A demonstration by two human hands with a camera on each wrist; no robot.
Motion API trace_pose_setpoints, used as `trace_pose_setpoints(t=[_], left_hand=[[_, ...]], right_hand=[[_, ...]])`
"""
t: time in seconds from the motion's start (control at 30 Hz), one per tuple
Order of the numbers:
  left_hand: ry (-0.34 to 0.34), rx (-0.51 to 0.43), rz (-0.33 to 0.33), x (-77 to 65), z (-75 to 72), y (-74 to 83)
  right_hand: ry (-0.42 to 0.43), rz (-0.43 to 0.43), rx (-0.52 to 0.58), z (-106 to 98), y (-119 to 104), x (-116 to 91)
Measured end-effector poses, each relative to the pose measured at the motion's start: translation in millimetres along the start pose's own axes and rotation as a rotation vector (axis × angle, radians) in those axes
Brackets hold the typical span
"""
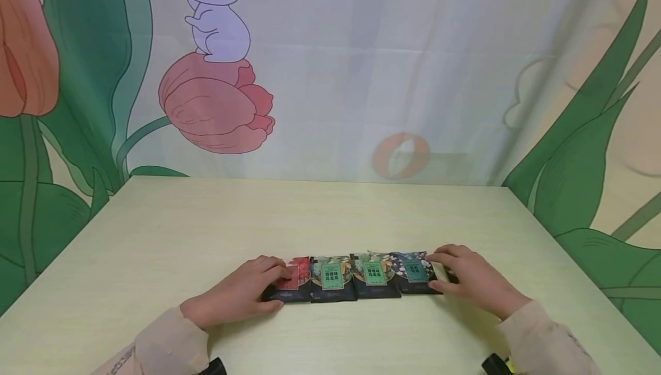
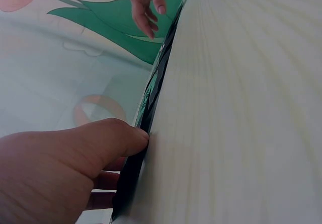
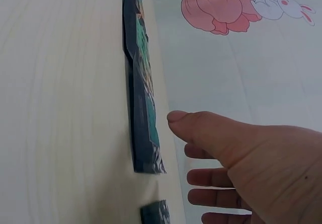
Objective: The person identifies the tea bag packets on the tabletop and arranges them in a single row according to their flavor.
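Note:
Several flat tea-bag-like packets lie side by side on the table. At the left end is a red-and-dark packet (image 1: 298, 282); my left hand (image 1: 242, 290) holds its left side, thumb on the near edge and fingers over its top. Two packets with green labels, one (image 1: 332, 277) and another (image 1: 375, 274), fill the middle. To their right lies a blue-labelled packet (image 1: 415, 272). My right hand (image 1: 472, 276) hovers at that packet's right end with thumb and fingers spread. In the right wrist view, its thumb is apart from the packets. Another dark packet (image 3: 156, 213) lies beyond a small gap, mostly hidden by the right hand in the head view.
The pale wooden table (image 1: 206, 220) extends around the row. A printed curtain (image 1: 330, 77) with tulips and a white cartoon animal hangs behind the far edge. Small black objects show beside both sleeves, one by the left sleeve (image 1: 214, 367).

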State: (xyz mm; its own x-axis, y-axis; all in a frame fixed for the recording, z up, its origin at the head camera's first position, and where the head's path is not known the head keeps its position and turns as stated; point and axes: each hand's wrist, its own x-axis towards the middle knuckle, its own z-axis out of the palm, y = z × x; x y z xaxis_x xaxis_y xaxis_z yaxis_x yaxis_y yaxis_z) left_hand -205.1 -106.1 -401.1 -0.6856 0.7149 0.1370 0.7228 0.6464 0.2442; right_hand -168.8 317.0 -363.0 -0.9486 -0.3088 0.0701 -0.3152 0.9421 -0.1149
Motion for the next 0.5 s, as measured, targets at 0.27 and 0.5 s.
trace_pose_setpoints(t=[0.27, 0.5], left_hand=[[-0.007, -0.007, -0.007, 0.3, -1.4, 1.7], [-0.007, -0.005, -0.008, 0.2, -2.3, 2.5]], right_hand=[[0.024, 0.009, -0.007, 2.5, 11.5, -5.1], [0.066, 0.017, -0.006, 4.1, 19.9, -9.4]])
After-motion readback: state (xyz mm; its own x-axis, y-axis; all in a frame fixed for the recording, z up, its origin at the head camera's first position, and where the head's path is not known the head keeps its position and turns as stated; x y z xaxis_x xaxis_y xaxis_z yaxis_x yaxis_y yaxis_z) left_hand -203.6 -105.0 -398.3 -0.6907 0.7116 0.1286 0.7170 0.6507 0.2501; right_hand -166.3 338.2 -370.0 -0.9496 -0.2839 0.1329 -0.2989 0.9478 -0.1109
